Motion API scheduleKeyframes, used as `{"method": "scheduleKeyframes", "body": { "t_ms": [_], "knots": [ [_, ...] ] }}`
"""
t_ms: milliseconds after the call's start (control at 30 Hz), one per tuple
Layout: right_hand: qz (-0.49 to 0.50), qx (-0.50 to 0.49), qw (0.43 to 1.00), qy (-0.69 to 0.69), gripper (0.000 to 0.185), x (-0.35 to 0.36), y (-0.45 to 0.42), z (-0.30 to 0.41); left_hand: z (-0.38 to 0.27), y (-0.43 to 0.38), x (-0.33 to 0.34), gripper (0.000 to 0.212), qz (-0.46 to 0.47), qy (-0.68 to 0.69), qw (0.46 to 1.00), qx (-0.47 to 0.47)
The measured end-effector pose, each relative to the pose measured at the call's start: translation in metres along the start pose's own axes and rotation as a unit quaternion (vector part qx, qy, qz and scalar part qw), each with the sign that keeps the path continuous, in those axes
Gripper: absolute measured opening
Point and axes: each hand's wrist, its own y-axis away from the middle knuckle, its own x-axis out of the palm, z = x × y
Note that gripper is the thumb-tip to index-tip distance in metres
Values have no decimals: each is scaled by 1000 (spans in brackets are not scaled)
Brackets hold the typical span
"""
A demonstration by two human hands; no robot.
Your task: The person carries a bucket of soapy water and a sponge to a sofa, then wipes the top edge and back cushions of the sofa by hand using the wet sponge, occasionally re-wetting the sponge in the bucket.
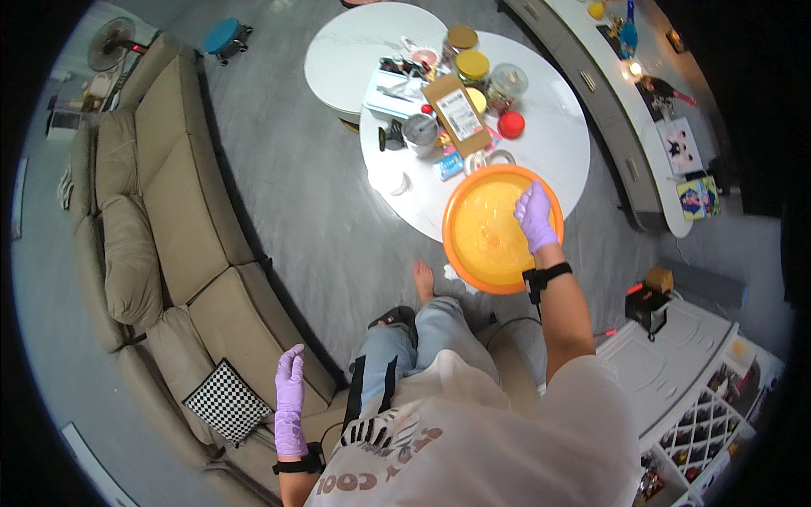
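My right hand (535, 215), in a purple glove, is over the right side of an orange plastic basin (451, 244) holding clear liquid. Its fingers are curled in, and no object shows in them. The basin sits at the near edge of a white marbled table (564, 146). Low on the left, my left hand (290, 386), also in a purple glove, is raised beside the sofa with its fingers extended and nothing visible in it. Black straps circle both wrists. Beyond the basin lie a blue packet (449, 166) and a roll of tape (502, 158).
A cardboard package (457, 114) with a label, lidded jars (472, 66), a grey-white cup (420, 133) and a red lid (511, 125) crowd the table. A beige sofa (184, 184) with a checkered cushion (227, 402) stands left; a long cabinet (589, 82) runs along the right.
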Motion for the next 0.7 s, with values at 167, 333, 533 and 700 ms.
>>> {"method": "scheduleKeyframes", "body": {
  "t_ms": [167, 333, 533, 700],
  "knots": [
    [40, 3, 999, 37, 34, 11, 9, -32, -17, 14, -21, 23, -36, -26, 999, 2],
    [120, 30, 987, 105, 55, -9, 16, -66, -6, 19, -23, 24, -55, -71, 996, -15],
    [36, 76, 977, 195, 74, -37, -29, -89, -6, 37, -23, 26, -74, -71, 992, -71],
    [12, 188, 978, 93, 25, -61, -116, -89, 18, 41, -24, 30, -107, 3, 992, -66]
  ]
}}
